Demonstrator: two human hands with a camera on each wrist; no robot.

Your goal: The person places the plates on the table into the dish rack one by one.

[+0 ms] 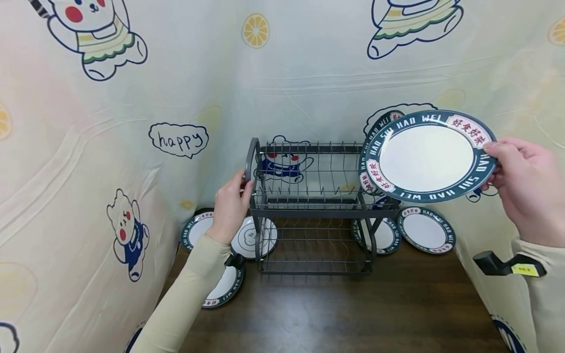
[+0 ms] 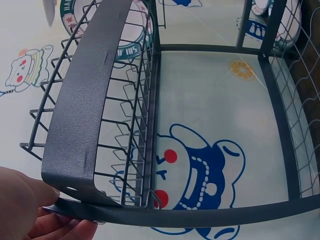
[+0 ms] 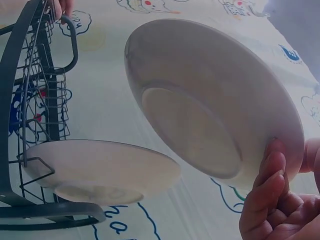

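My right hand (image 1: 525,184) pinches the right rim of a white plate (image 1: 428,157) with a dark green lettered border. This plate is tilted, up beside the right end of a two-tier dark metal dish rack (image 1: 326,214). In the right wrist view its pale underside faces the camera, fingers under the rim. A second plate (image 3: 100,162) stands in the rack's upper tier at that end, mostly hidden behind the held one in the head view. My left hand (image 1: 231,206) grips the rack's upper left side frame, the thumb and fingers around the bar in the left wrist view.
The rack stands on a brown wooden table (image 1: 331,314). Right of it lie a plate (image 1: 425,230) and another plate (image 1: 386,236) partly behind its leg. On the left are a white dish (image 1: 246,239) and two bordered plates (image 1: 225,284). A printed cloth (image 1: 190,59) hangs behind.
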